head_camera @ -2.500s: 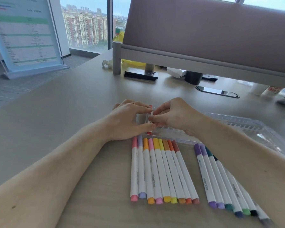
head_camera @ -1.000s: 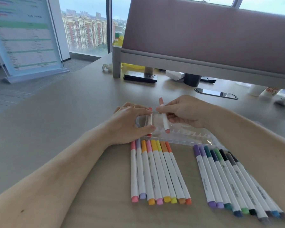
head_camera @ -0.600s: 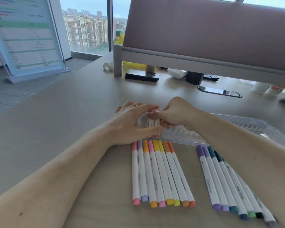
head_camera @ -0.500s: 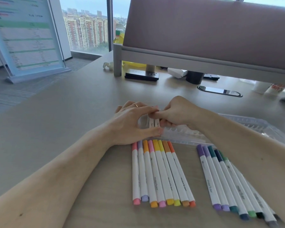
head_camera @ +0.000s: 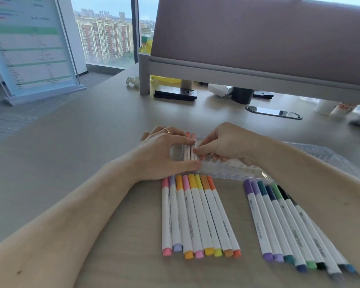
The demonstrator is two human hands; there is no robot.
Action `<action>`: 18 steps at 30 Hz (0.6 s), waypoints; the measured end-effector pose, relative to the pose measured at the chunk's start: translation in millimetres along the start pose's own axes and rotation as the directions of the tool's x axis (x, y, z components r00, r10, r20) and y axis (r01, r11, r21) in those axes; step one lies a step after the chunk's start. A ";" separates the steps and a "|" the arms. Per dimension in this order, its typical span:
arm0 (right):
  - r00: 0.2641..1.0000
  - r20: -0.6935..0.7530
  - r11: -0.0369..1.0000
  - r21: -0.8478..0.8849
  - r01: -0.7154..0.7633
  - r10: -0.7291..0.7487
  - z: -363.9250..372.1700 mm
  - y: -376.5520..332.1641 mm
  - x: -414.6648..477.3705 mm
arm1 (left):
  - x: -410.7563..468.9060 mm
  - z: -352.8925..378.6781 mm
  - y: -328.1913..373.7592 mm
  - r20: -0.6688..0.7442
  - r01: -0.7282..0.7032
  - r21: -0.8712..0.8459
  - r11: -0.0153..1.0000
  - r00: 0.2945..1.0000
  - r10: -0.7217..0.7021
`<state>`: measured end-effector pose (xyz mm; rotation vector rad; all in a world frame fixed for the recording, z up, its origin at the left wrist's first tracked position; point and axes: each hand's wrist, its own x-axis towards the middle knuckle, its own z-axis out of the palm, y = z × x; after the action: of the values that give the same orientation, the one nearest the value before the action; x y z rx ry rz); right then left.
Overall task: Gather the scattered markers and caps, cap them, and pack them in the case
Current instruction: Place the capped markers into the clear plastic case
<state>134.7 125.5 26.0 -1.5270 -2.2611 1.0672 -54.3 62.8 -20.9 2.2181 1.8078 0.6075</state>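
Observation:
A clear plastic case lies open on the desk, its lid spread to the right. Two red-capped markers lie side by side in its left end. My left hand grips that end of the case, thumb on the near edge and index finger over the far edge. My right hand pinches the right-hand marker of the pair with curled fingertips. In front of the case lie a row of warm-coloured capped markers and a row of cool-coloured capped markers.
A desk divider on a grey frame rises behind the case. Under it stand a black flat device and a dark cup. A cable grommet sits in the desk at the back right. A sign board stands on the floor at the left.
My right hand brought a red-capped marker down from above the case and set it beside the first one. My left hand stayed on the case's left end.

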 end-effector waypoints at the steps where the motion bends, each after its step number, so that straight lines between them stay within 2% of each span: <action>1: 1.000 -0.004 1.000 -0.007 0.002 -0.003 0.3 0.2 -0.1 | 0.5 0.2 0.0 -0.005 -0.001 -0.002 1.000 1.000 0.001; 7: 0.992 -0.103 0.996 -0.058 0.072 -0.078 -4.9 2.8 -12.5 | 1.7 3.3 -2.1 -0.068 -0.025 0.009 1.000 0.997 0.025; 9: 0.990 -0.108 0.988 -0.140 0.072 -0.088 -13.8 2.1 -25.9 | 2.6 3.6 -2.6 -0.090 -0.046 0.017 0.999 0.995 0.047; 12: 0.999 0.050 0.971 -0.237 0.029 -0.018 -22.6 0.0 -50.9 | 5.2 4.3 -2.5 -0.094 -0.070 0.036 0.997 0.993 0.073; 15: 0.973 0.214 0.948 -0.319 -0.009 0.081 -18.2 -2.7 -71.9 | 9.1 7.2 0.0 -0.075 -0.092 0.023 0.996 0.993 0.093; 18: 0.960 0.257 0.936 -0.353 -0.015 0.112 -10.1 -2.9 -81.5 | 12.4 5.9 4.3 -0.064 -0.084 0.021 0.996 0.994 0.086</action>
<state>174.0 58.3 52.6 -1.6818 -2.7294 0.9865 -45.9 74.4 -22.2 2.3232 1.7630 0.6904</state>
